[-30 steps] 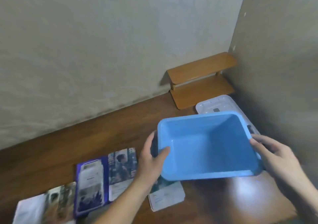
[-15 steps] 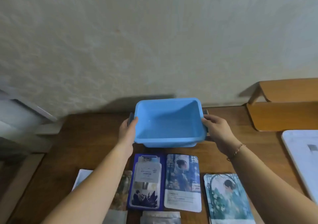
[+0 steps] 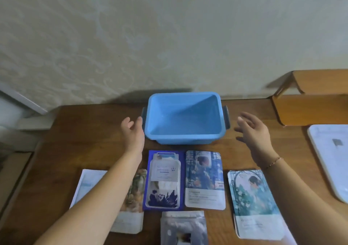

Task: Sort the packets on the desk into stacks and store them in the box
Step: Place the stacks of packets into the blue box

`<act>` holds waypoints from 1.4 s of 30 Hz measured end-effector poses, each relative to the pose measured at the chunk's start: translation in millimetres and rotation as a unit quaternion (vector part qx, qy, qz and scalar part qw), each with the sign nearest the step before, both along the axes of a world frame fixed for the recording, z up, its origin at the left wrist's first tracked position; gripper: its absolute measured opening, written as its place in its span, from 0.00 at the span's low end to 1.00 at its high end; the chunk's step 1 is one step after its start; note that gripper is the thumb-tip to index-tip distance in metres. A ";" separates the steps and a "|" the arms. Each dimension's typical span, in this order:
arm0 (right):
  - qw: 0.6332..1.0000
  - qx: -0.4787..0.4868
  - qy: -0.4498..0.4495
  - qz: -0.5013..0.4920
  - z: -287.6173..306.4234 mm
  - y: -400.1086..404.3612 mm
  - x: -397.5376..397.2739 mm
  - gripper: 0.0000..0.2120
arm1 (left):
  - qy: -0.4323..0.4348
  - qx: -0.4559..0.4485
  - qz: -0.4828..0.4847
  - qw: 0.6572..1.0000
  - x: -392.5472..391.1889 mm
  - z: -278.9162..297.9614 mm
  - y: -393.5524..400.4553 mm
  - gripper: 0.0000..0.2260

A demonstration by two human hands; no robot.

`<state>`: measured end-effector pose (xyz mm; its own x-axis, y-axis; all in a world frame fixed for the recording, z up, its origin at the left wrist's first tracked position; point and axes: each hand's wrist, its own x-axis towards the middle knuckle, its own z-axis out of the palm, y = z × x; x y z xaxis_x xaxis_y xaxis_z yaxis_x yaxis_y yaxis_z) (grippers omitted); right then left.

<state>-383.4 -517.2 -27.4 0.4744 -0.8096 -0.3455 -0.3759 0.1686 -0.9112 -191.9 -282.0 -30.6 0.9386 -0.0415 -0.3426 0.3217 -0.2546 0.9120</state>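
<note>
Both hands hold nothing, fingers spread and relaxed. Left hand (image 3: 132, 131) hovers at the box's 9 o'clock side, its fingertips just beside the dark left handle; whether they touch it cannot be told. Right hand (image 3: 253, 131) floats at the box's 3 o'clock side, apart from the right handle, with bare desk showing between them. A thin bracelet (image 3: 274, 161) circles the right wrist.

Blue box (image 3: 183, 118) sits upright on the brown desk (image 3: 90, 131) at 12 o'clock, with nothing visible inside, its far rim close to the pale wall (image 3: 169, 37). Its near rim lies just beyond the top edges of two packets.

Packets lie flat toward 6 o'clock. A dark blue packet (image 3: 163, 180) and a portrait packet (image 3: 204, 178) sit side by side, edges touching or nearly so. A teal packet (image 3: 256, 203) lies at 4 o'clock, separated from the portrait one by a strip of desk. A silvery packet (image 3: 183, 227) sits at 6 o'clock, cut off by the bottom edge of the view. At 7 o'clock, a tan packet (image 3: 134, 203) and a white packet (image 3: 84, 184) are partly hidden under the left forearm.

A white lid (image 3: 331, 158) rests at 3 o'clock, running off the right edge. A wooden shelf (image 3: 310, 105) stands at 2 o'clock against the wall. Open desk stretches at 9 to 10 o'clock, out to the desk's left edge.
</note>
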 end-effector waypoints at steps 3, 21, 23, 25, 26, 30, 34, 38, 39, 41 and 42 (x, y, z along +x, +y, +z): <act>0.996 -0.011 0.063 -0.065 -7.4 7.6 -66.3 0.15 | -0.093 -0.031 -0.064 0.993 -88.8 21.1 3.3 0.13; 0.919 -0.115 0.311 0.214 -69.9 48.8 -211.0 0.08 | 0.242 0.032 -0.195 0.950 -310.5 -41.2 -66.1 0.25; 0.921 -0.102 0.304 0.221 -69.7 53.9 -211.9 0.06 | 0.223 0.062 -0.185 0.955 -316.9 -44.7 -68.3 0.23; 0.925 -0.094 0.294 0.220 -72.1 52.0 -214.7 0.06 | 0.212 0.084 -0.189 0.955 -319.6 -46.2 -70.3 0.23; 0.930 -0.084 0.291 0.208 -72.9 48.9 -215.6 0.07 | 0.207 0.090 -0.191 0.955 -319.7 -46.2 -71.1 0.23; 0.953 -0.018 0.259 0.158 -77.1 39.4 -211.4 0.10 | 0.193 0.108 -0.192 0.956 -318.7 -50.4 -73.8 0.24; 0.972 0.009 0.182 0.145 -84.4 55.3 -209.5 0.06 | 0.203 0.112 -0.195 0.953 -322.4 -53.1 -71.5 0.23; 0.991 0.041 0.082 0.101 -92.9 62.0 -220.7 0.07 | 0.188 0.111 -0.234 0.947 -326.1 -50.4 -69.6 0.20; 0.992 0.057 0.057 0.099 -93.5 60.2 -223.7 0.08 | 0.171 0.113 -0.246 0.947 -325.6 -49.3 -69.6 0.18; 0.990 0.097 -0.018 0.101 -89.4 53.3 -229.9 0.10 | 0.145 0.106 -0.249 0.952 -321.2 -46.4 -70.7 0.18; 0.986 0.113 -0.055 0.108 -87.1 49.3 -233.0 0.11 | 0.152 0.074 -0.238 0.956 -318.0 -46.6 -70.7 0.21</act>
<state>-616.5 -467.8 -114.5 0.6714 -0.5941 -0.4431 -0.3269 0.2991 -0.8965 -509.9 -352.7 -77.2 0.6813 -0.3688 -0.6323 0.3817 -0.5581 0.7368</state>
